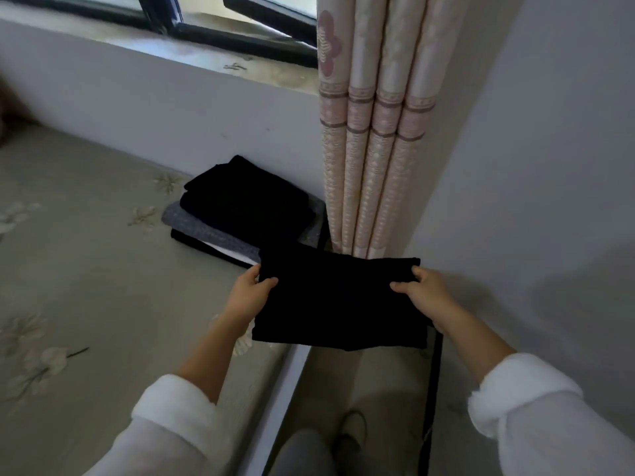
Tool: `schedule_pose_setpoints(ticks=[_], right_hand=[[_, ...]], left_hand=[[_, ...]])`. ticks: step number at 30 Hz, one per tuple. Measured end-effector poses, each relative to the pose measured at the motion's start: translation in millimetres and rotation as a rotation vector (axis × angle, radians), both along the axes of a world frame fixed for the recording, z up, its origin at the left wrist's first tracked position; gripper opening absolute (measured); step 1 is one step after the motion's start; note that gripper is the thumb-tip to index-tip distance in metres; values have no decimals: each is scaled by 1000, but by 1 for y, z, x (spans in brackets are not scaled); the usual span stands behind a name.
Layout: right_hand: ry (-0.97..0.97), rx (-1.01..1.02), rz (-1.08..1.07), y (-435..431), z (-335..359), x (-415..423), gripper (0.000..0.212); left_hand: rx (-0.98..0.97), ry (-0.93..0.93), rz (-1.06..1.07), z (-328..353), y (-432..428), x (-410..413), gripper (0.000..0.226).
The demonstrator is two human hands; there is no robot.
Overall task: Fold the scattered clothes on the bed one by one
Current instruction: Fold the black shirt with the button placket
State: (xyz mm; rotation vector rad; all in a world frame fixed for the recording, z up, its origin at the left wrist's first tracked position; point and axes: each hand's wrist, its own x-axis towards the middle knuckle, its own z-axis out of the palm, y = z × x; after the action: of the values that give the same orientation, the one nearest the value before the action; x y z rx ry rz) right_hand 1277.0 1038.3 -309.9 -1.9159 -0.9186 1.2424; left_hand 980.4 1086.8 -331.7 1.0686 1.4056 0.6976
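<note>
Left hand (249,293) and right hand (424,292) are up, each grip pinching a side edge of the folded black garment (340,304), held above the bed (86,269) edge, near the stack of folded clothes (240,207).

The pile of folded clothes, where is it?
In the head view, the pile of folded clothes sits on the bed against the wall, left of the curtain.

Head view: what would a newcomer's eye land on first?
A folded black garment held in mid-frame, gripped at its sides by the left hand and right hand. Behind it, a stack of folded clothes sits on the bed, beside a pink patterned curtain.
</note>
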Motion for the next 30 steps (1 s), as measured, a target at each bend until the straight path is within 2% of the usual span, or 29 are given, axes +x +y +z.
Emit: schedule_pose_setpoints(ticks=[6, 9, 12, 13, 15, 17, 23, 25, 27, 29, 30], right_hand=[[89, -38, 117, 92, -10, -36, 58], [133, -52, 127, 137, -19, -63, 29], [141, -68, 78, 183, -24, -89, 17], [139, -64, 74, 197, -24, -98, 20], [124, -65, 51, 228, -22, -115, 49], [119, -61, 5, 257, -24, -129, 66], [270, -69, -162, 324, -45, -160, 74], [317, -112, -220, 334, -56, -168, 75], [236, -180, -199, 336, -71, -177, 75], [-33, -244, -84, 333, -86, -186, 74], [-208, -241, -13, 330, -91, -190, 74]], left_hand=[[4, 32, 113, -8, 71, -41, 27], [7, 46, 93, -4, 124, -71, 29], [28, 76, 50, 6, 183, -99, 27], [47, 93, 35, 10, 204, -106, 26], [92, 129, 12, 17, 244, -116, 24], [130, 154, 16, 21, 285, -124, 20], [186, 191, 80, 17, 392, -151, 22], [202, 307, 132, 2, 413, -161, 31], [146, 589, 78, -23, 421, -170, 44], [63, 894, -52, -50, 413, -169, 58], [85, 985, -86, -61, 405, -165, 61]])
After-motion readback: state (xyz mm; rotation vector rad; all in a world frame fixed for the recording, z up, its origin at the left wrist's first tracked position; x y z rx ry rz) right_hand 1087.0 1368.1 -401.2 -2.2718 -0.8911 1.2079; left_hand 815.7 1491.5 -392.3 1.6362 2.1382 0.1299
